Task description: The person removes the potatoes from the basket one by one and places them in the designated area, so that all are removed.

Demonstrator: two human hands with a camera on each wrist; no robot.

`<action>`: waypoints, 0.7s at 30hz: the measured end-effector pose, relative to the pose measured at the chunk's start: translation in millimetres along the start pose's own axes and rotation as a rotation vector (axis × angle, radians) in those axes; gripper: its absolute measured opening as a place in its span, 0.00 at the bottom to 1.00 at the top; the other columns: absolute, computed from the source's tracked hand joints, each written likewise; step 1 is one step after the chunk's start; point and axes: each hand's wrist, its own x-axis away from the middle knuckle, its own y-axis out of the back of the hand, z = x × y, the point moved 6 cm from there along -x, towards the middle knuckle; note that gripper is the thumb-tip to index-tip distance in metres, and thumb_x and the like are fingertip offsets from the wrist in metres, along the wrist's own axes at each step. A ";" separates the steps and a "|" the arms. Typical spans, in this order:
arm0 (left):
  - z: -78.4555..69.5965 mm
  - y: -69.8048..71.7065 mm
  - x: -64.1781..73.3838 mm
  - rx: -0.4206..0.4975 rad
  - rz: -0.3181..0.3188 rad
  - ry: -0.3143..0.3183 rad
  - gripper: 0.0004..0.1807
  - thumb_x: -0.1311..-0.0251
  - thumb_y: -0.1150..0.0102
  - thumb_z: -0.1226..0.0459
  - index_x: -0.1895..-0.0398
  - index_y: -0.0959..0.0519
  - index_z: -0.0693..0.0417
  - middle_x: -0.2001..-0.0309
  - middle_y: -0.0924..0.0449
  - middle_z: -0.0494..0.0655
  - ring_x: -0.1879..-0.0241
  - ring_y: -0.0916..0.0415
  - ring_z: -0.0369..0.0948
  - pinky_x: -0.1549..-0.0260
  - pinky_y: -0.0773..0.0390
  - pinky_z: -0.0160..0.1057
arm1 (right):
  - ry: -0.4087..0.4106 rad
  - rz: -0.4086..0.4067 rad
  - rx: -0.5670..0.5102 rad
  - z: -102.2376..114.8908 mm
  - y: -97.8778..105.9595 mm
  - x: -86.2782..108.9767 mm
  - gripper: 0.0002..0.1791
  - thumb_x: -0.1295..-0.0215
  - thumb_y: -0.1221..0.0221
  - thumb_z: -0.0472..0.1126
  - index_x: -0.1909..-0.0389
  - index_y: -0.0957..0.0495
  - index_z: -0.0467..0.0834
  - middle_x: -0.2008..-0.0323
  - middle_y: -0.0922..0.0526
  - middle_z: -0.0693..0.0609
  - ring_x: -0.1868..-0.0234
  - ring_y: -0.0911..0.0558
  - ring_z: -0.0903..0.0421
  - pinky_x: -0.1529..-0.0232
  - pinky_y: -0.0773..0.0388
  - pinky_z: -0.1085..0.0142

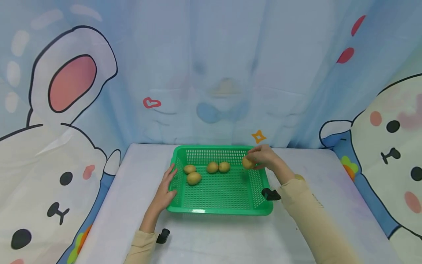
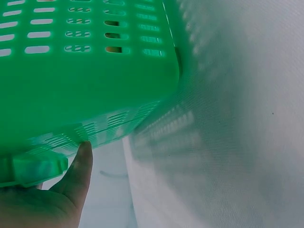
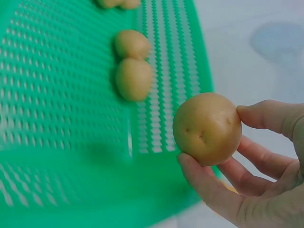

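Observation:
A green plastic basket [image 1: 215,212] with slotted walls stands on the table. Several potatoes lie inside it: a pair [image 1: 212,167] by the back wall and two more, such as this potato [image 1: 193,178], toward the left. Over the basket's back right corner, my right hand [image 1: 262,157] pinches a round potato [image 3: 207,129] between thumb and fingertips, above the basket floor. My left hand [image 1: 165,192] rests against the left side of the basket with fingers extended; its thumb [image 2: 78,178] touches the outer wall in the left wrist view, where the other fingers are mostly hidden.
A yellowish rounded thing [image 1: 299,177] shows partly behind the right sleeve, on the table right of the basket. The white-covered table [image 1: 211,238] ends at a blue printed curtain [image 1: 224,73] behind the basket. More cartoon-printed cloth hangs at both sides.

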 end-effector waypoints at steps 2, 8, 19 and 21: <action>0.4 -0.1 -0.1 -0.002 0.000 -0.004 0.44 0.57 0.54 0.81 0.27 0.42 0.69 0.22 0.55 0.56 0.24 0.58 0.57 0.33 0.50 0.65 | 0.007 -0.011 0.003 -1.0 12.7 4.9 0.27 0.30 0.45 0.37 0.36 0.34 0.26 0.37 0.37 0.27 0.40 0.28 0.29 0.50 0.20 0.48; -0.8 1.5 0.8 -0.009 -0.009 -0.016 0.44 0.58 0.54 0.81 0.28 0.41 0.71 0.23 0.54 0.58 0.25 0.58 0.60 0.34 0.49 0.67 | -0.026 -0.037 0.001 -15.5 49.5 15.2 0.28 0.30 0.46 0.40 0.35 0.36 0.27 0.32 0.44 0.28 0.35 0.35 0.27 0.48 0.21 0.50; -0.5 3.3 3.4 -0.022 -0.001 0.003 0.44 0.58 0.54 0.80 0.27 0.42 0.69 0.22 0.55 0.57 0.24 0.58 0.58 0.33 0.50 0.66 | -0.179 -0.138 0.055 -86.1 110.7 31.1 0.27 0.31 0.44 0.41 0.40 0.32 0.26 0.48 0.27 0.35 0.43 0.28 0.33 0.50 0.20 0.49; -0.1 3.3 3.3 -0.025 -0.001 0.000 0.44 0.58 0.54 0.80 0.27 0.42 0.69 0.22 0.55 0.57 0.24 0.58 0.58 0.33 0.50 0.66 | -0.196 -0.145 0.052 -100.0 119.8 36.6 0.27 0.31 0.44 0.41 0.40 0.33 0.25 0.48 0.27 0.34 0.43 0.28 0.33 0.52 0.19 0.50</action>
